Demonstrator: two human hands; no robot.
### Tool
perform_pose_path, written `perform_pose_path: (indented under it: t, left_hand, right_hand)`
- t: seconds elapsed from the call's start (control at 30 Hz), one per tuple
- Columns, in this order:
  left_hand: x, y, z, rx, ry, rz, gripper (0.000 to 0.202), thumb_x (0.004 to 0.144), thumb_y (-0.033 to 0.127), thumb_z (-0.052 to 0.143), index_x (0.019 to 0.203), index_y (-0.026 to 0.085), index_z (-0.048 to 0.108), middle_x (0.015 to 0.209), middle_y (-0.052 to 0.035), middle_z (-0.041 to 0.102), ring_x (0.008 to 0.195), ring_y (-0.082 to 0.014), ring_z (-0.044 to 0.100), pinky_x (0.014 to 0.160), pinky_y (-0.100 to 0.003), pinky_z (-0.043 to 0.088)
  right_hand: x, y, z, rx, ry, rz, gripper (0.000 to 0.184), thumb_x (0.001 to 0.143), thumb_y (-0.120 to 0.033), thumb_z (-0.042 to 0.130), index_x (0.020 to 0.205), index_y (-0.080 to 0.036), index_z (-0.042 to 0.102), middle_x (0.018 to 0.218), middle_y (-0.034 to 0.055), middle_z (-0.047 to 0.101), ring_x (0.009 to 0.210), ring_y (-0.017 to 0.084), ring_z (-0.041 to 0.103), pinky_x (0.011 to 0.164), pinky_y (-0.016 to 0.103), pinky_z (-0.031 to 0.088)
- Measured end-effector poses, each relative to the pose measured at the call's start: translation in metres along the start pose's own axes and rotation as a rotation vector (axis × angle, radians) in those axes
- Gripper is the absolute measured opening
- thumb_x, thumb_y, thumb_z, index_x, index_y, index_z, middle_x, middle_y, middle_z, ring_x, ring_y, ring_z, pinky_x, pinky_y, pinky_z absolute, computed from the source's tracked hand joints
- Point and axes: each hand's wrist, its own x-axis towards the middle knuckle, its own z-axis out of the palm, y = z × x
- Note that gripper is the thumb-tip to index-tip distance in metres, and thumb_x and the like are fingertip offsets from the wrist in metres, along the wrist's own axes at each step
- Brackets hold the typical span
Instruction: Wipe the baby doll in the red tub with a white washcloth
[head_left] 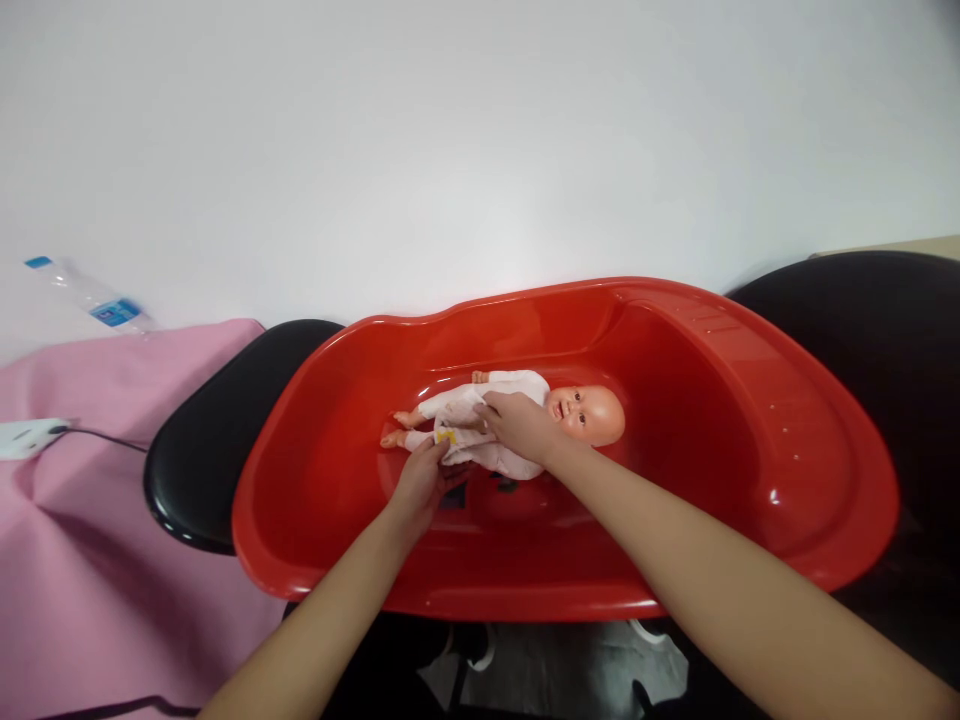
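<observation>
A baby doll [589, 413] lies on its back in a red baby bathtub [810, 470], head to the right and bare feet to the left. It wears a pale pink-white outfit [517, 462] with a yellow patch near the legs. My left hand [421, 482] pinches the lower edge of the outfit beside that patch. Over the doll's middle, my right hand [517, 422] has its fingers closed on the cloth of the same outfit. Part of the doll's torso is hidden behind my right hand.
Black round seats [217, 450] support or flank the tub on the left and right. Pink cloth [97, 570] spreads at the left, with a white power strip [30, 438] and its cord on it. A clear plastic bottle [94, 298] lies by the white wall [480, 150].
</observation>
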Motion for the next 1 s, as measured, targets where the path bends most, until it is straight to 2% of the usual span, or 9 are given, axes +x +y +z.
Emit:
perform_pose_path:
  t: [0.1, 0.2, 0.33, 0.43, 0.5, 0.63, 0.77, 0.9, 1.0]
  left_hand:
    - [0.002, -0.001, -0.002, -0.006, 0.007, 0.012, 0.021, 0.097, 0.022, 0.058, 0.118, 0.018, 0.059, 0.095, -0.0076, 0.075, 0.070, -0.0182, 0.073, 0.068, -0.032, 0.061]
    - [0.003, -0.001, -0.002, -0.003, 0.019, 0.008, 0.021, 0.097, 0.021, 0.056, 0.118, 0.018, 0.059, 0.095, -0.0080, 0.075, 0.070, -0.0187, 0.073, 0.069, -0.033, 0.062]
    - [0.003, -0.001, -0.001, -0.019, 0.041, -0.002, 0.019, 0.096, 0.020, 0.057, 0.115, 0.016, 0.060, 0.093, -0.0086, 0.075, 0.069, -0.0184, 0.073, 0.068, -0.031, 0.062]
    - [0.004, -0.003, -0.002, -0.033, 0.038, 0.002, 0.020, 0.096, 0.021, 0.058, 0.116, 0.016, 0.062, 0.096, -0.0093, 0.076, 0.069, -0.0176, 0.073, 0.068, -0.032, 0.062]
    - [0.006, -0.004, -0.003, -0.032, 0.042, -0.002, 0.021, 0.097, 0.022, 0.057, 0.116, 0.015, 0.063, 0.097, -0.0100, 0.076, 0.070, -0.0178, 0.073, 0.069, -0.032, 0.062]
    - [0.006, -0.004, -0.002, -0.019, 0.039, -0.018, 0.024, 0.098, 0.026, 0.058, 0.120, 0.015, 0.063, 0.097, -0.0105, 0.076, 0.073, -0.0193, 0.075, 0.070, -0.031, 0.062]
    - [0.004, -0.002, 0.000, -0.041, 0.044, -0.018, 0.021, 0.099, 0.026, 0.056, 0.116, 0.015, 0.063, 0.091, -0.0085, 0.075, 0.069, -0.0193, 0.074, 0.067, -0.032, 0.062]
    - [0.005, -0.002, -0.002, -0.066, 0.062, -0.019, 0.020, 0.100, 0.027, 0.054, 0.111, 0.014, 0.063, 0.083, -0.0072, 0.074, 0.062, -0.0178, 0.072, 0.066, -0.032, 0.062]
    - [0.008, -0.004, -0.005, -0.066, 0.040, -0.017, 0.022, 0.100, 0.026, 0.053, 0.113, 0.013, 0.064, 0.088, -0.0103, 0.076, 0.065, -0.0194, 0.074, 0.066, -0.032, 0.063]
  right_hand:
    - [0.003, 0.005, 0.004, 0.142, 0.157, 0.104, 0.032, 0.107, -0.029, 0.037, 0.129, -0.018, 0.059, 0.103, 0.0097, 0.074, 0.088, 0.019, 0.066, 0.074, 0.029, 0.042]
    - [0.002, 0.008, 0.008, 0.286, 0.170, 0.146, 0.042, 0.100, -0.024, 0.051, 0.142, -0.020, 0.050, 0.104, 0.0064, 0.074, 0.085, 0.017, 0.065, 0.071, 0.026, 0.041]
    - [-0.001, 0.003, 0.011, 0.218, -0.042, -0.051, 0.021, 0.096, -0.034, 0.060, 0.107, -0.019, 0.071, 0.097, 0.0044, 0.074, 0.083, 0.016, 0.063, 0.070, 0.025, 0.040]
    - [-0.004, 0.000, 0.012, 0.082, -0.232, -0.135, 0.025, 0.094, -0.039, 0.061, 0.087, -0.020, 0.075, 0.083, 0.0026, 0.073, 0.072, 0.015, 0.059, 0.065, 0.027, 0.036]
    - [-0.005, 0.000, 0.012, 0.069, -0.267, -0.166, 0.022, 0.094, -0.032, 0.059, 0.091, -0.020, 0.077, 0.087, 0.0029, 0.075, 0.075, 0.015, 0.061, 0.068, 0.026, 0.039]
    - [-0.006, 0.003, 0.013, 0.079, -0.177, -0.208, 0.032, 0.095, -0.021, 0.053, 0.118, -0.028, 0.075, 0.118, 0.0036, 0.076, 0.101, 0.019, 0.066, 0.084, 0.027, 0.044]
    - [-0.005, 0.008, 0.018, 0.007, -0.206, -0.207, 0.031, 0.097, -0.022, 0.054, 0.118, -0.024, 0.076, 0.117, 0.0089, 0.073, 0.101, 0.023, 0.065, 0.088, 0.032, 0.047]
    - [-0.003, 0.011, 0.025, 0.068, -0.190, -0.427, 0.032, 0.092, -0.015, 0.061, 0.120, -0.023, 0.074, 0.135, 0.0085, 0.067, 0.124, 0.024, 0.058, 0.111, 0.038, 0.041]
    - [-0.003, 0.011, 0.028, 0.124, -0.230, -0.548, 0.041, 0.088, -0.006, 0.058, 0.123, -0.023, 0.072, 0.137, 0.0070, 0.067, 0.129, 0.021, 0.057, 0.113, 0.035, 0.041]
